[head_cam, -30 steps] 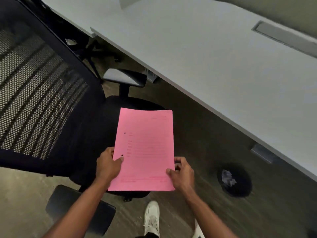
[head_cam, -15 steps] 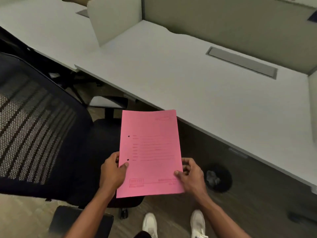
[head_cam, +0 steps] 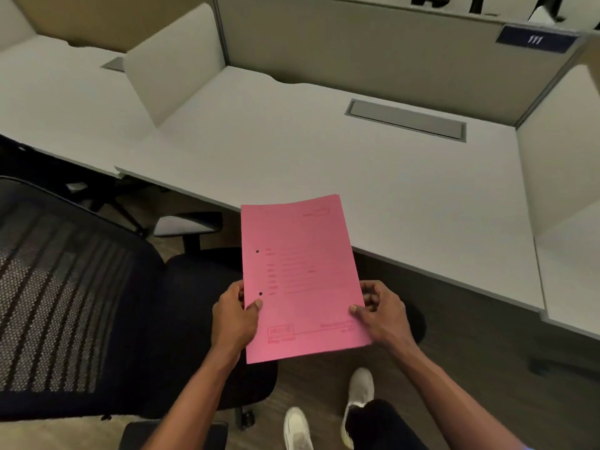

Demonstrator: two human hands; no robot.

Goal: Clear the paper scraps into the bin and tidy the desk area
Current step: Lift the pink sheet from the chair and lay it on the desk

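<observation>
I hold a pink folder (head_cam: 302,277) flat in front of me with both hands. It has two punched holes on its left edge and faint red print. My left hand (head_cam: 235,315) grips its lower left edge, thumb on top. My right hand (head_cam: 383,311) grips its lower right edge. The folder's far end reaches over the front edge of the white desk (head_cam: 324,164). A black bin (head_cam: 417,323) on the floor is mostly hidden behind my right hand, and its contents cannot be seen.
A black mesh office chair (head_cam: 81,306) stands at the left, its seat under the folder. Beige partition panels (head_cam: 373,50) enclose the desk. A grey cable hatch (head_cam: 406,121) is set in the desktop. My white shoes (head_cam: 358,394) stand on the wood-look floor.
The view has tilted up toward the desk. The folder has moved forward, so its far end now overlaps the desk edge. The bin has slid behind my right hand.
</observation>
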